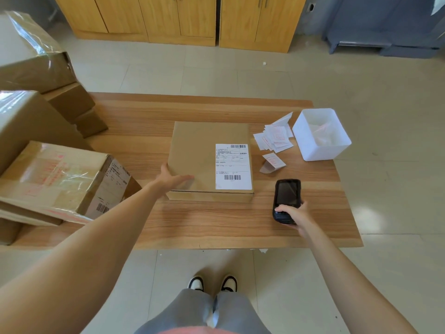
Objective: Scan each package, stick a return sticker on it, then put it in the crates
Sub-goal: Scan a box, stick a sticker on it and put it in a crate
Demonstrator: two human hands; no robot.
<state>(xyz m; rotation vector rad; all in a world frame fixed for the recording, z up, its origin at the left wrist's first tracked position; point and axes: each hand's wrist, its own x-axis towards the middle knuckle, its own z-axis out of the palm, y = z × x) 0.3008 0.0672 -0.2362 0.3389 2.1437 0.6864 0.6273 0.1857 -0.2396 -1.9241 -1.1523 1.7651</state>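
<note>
A flat brown cardboard package (197,155) lies in the middle of the wooden table (216,225), with a white shipping label (233,166) and barcodes on its right side. My left hand (172,178) rests flat on the package's near left corner, fingers straight. My right hand (297,215) grips the lower end of a black handheld scanner (286,200), which lies just right of the package with its dark screen facing up. Loose white return stickers with red print (274,138) are scattered to the right of the package, one peeled piece (272,162) nearer me.
A white plastic bin (321,135) with scraps stands at the table's right end. Several taped cardboard boxes (60,177) are stacked on the left end of the table. Wooden cabinets (183,18) line the far wall. My shoes (213,283) stand on tiled floor below.
</note>
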